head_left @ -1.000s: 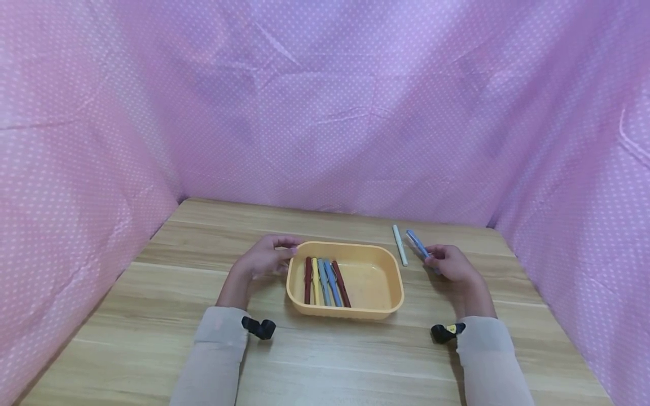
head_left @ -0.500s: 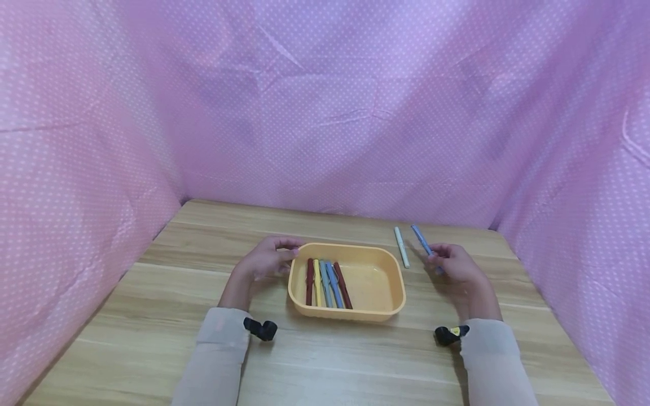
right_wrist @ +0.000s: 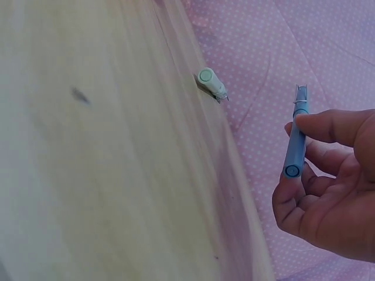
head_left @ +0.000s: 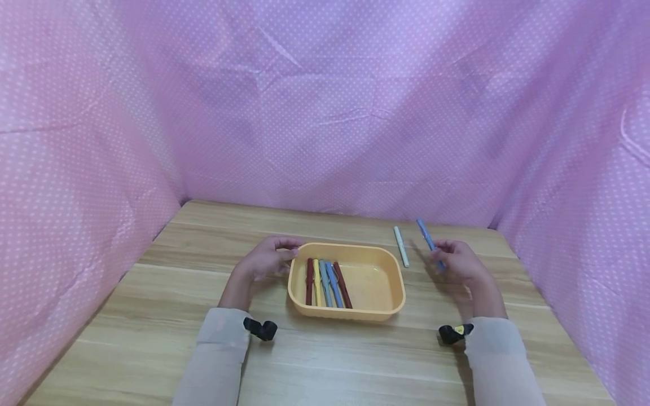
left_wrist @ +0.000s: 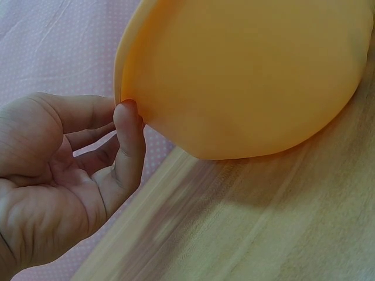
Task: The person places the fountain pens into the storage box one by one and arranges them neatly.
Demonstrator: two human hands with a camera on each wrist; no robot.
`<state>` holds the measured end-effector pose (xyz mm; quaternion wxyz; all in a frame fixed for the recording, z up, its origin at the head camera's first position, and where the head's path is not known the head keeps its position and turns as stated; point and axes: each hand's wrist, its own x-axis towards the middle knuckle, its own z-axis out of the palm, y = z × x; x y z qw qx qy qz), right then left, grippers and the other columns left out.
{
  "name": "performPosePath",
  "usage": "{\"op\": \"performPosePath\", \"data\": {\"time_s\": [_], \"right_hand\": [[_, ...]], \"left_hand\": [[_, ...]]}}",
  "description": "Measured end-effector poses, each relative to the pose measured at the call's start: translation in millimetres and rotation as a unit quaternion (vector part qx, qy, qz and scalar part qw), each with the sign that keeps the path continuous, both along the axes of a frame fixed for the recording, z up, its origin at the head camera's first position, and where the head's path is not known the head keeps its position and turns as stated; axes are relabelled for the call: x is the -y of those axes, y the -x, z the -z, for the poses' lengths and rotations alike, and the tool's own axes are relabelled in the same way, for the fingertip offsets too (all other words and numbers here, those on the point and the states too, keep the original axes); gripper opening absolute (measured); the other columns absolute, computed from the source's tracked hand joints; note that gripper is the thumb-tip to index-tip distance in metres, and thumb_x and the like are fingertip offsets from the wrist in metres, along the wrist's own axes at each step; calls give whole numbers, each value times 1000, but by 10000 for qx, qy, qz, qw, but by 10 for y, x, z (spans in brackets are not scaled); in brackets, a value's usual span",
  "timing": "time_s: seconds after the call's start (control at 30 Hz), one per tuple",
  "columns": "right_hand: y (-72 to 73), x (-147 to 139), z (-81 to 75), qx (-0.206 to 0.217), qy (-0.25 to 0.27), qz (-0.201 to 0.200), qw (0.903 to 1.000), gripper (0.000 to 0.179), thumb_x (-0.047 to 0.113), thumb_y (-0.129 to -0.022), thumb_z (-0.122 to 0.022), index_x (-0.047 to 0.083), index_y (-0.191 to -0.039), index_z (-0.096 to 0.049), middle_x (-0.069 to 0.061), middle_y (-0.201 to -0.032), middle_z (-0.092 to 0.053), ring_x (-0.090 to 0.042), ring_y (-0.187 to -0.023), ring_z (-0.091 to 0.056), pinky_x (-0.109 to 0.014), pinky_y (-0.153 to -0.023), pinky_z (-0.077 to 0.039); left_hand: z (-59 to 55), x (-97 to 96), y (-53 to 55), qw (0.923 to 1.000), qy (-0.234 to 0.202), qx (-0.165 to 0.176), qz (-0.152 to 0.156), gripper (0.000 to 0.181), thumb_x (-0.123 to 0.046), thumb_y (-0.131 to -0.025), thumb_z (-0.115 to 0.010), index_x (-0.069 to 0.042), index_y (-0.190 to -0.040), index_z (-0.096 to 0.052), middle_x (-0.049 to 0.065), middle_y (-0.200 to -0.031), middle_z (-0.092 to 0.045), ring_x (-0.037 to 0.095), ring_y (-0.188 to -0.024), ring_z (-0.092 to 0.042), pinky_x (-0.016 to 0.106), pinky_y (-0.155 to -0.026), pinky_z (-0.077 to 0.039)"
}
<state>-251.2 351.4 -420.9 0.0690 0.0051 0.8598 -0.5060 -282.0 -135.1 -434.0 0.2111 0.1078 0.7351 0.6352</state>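
Observation:
My left hand [head_left: 266,258] pinches the rim of a yellow-orange plastic tray [head_left: 373,313] at its far left corner; the left wrist view shows thumb and finger on the tray's wall [left_wrist: 246,88]. Inside, several capped pens lie side by side at the left: a dark red pen [head_left: 309,282], a yellow pen [head_left: 317,282], a grey-green one, a blue one, and another dark red pen [head_left: 342,285]. To the right of the tray, my right hand [head_left: 459,262] pinches a blue pen [head_left: 425,234] between thumb and fingers, raised off the table. A pale green pen [head_left: 401,247] lies between tray and hand.
The wooden table [head_left: 315,366] has pink dotted cloth [head_left: 325,141] hanging behind it and along both sides. A black wrist camera [head_left: 261,329] sits on the left sleeve, another camera [head_left: 452,334] on the right.
My right hand has moved slightly right, lifting the blue pen and turning it so its clip no longer faces the head camera. The left hand and tray have stayed about where they were.

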Motion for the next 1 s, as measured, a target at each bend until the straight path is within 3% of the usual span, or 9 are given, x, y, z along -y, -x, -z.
{"op": "performPosePath", "data": {"time_s": [0.33,0.5,0.83,1.0], "right_hand": [[-2,42,-157,140,129,-134,9997,50,13,-105,-56,-14,-144,-41,-24,-133,-54,-20,-112,-57,-25,-87,-52],[21,88,-181,259,267,-129,9992,50,12,-105,-57,-14,-144,-40,-19,-131,-53,-14,-108,-54,-26,-86,-53],[14,263,-308,298,376,-454,9978,49,9,-102,-59,-16,-140,-42,-16,-122,-58,-18,-108,-57,-28,-86,-55],[-7,379,-400,379,420,-591,9966,47,8,-103,-57,-16,-140,-41,-18,-123,-56,-20,-111,-56,-31,-92,-55]], "left_hand": [[-15,-5,-1,10000,12,-20,-33,33,-7,-103,-60,-6,-135,-64,17,-129,-60,27,-92,-68,31,-72,-60],[-14,-6,4,10000,33,-25,-31,32,-7,-103,-60,-7,-135,-65,16,-130,-59,26,-90,-68,32,-72,-60],[-2,-6,5,10000,47,-51,-45,32,-7,-103,-60,-8,-134,-65,15,-130,-60,27,-94,-69,35,-75,-62],[-5,-6,3,10000,59,-57,-45,32,-8,-103,-60,-8,-135,-65,14,-128,-64,26,-92,-69,33,-73,-61]]}}
